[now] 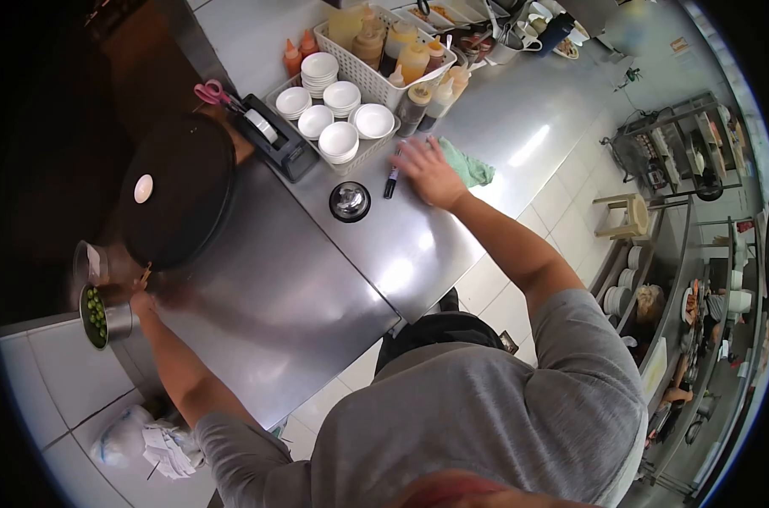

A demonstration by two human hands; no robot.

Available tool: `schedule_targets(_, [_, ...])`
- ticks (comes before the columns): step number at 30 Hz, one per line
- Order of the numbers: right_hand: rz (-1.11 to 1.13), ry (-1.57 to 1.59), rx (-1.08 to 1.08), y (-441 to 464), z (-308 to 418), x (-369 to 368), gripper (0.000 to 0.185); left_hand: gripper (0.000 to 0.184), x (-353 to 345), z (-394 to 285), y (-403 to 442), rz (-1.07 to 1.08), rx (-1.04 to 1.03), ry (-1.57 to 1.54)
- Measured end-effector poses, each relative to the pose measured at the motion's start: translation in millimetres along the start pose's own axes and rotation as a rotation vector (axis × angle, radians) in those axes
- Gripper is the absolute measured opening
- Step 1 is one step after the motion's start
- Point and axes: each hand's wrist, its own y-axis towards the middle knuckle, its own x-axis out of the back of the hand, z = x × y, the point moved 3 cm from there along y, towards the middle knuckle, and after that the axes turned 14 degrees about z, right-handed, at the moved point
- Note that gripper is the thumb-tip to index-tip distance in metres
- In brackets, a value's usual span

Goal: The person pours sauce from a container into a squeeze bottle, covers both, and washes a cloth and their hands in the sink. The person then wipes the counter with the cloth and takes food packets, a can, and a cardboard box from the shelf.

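Grey shirt cloth (465,415) on the wearer's torso fills the foreground, with a steel surface (266,317) beyond it. On the far part, the right hand (435,176) is spread out flat, fingers loose and seemingly grasping nothing, their tips blurred over one end of a black marker pen (390,184). Beside that hand lies a crumpled green rag (469,166); touching or not, I cannot tell. At the far left, the left hand (142,301) is beside a metal container (120,318) of small green fruits (96,315); its fingers are too blurred to tell whether they grip. Likely handling: the pen light, stiff and prone to roll, best pinched mid-barrel; the rag soft, gathered anywhere; the container heavier, smooth-walled, best held around its side, level.
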Motion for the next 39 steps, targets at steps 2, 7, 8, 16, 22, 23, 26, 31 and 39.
schedule_targets(2, [0.069,-0.002,0.015,10.4,9.0,-0.3,0.044,0.042,18.8,30.7,65.3,0.023,-0.162,0.273])
schedule_targets(7, [0.206,-0.080,0.065,6.6,11.5,9.6,0.034,0.043,17.3,25.4,-10.1,-0.230,-0.175,0.374])
schedule_targets(8, [0.166,0.021,0.086,-4.4,7.1,16.1,0.032,0.046,19.3,24.1,-31.1,-0.310,-0.146,0.454])
schedule_targets(16, [-0.938,0.489,-0.537,-128.5,-128.6,172.7,0.027,0.024,-224.4,39.3,-353.2,0.436,-1.035,0.421])
schedule_targets(22, [-1.164,0.288,-0.748,-152.6,-333.3,261.5,0.028,0.027,-363.8,3.6,-496.0,0.614,-0.935,0.739])
schedule_targets(23, [-1.078,0.413,-0.722,-142.1,-351.4,265.7,0.029,0.025,-375.3,3.6,-495.2,0.604,-0.835,0.829])
schedule_targets(26, [-0.968,0.758,-0.485,-97.4,-399.3,280.1,0.033,0.031,-390.3,-14.3,-516.3,0.291,-0.766,0.866])
schedule_targets(31, [-1.493,0.871,-0.156,-74.7,-376.3,232.1,0.026,0.043,-422.2,-34.4,-552.4,0.117,-0.761,0.707])
schedule_targets(39, [-0.128,0.432,0.392,-68.9,-131.2,-18.9,0.055,0.041,-501.8,-97.8,-581.6,0.200,-0.807,0.565])
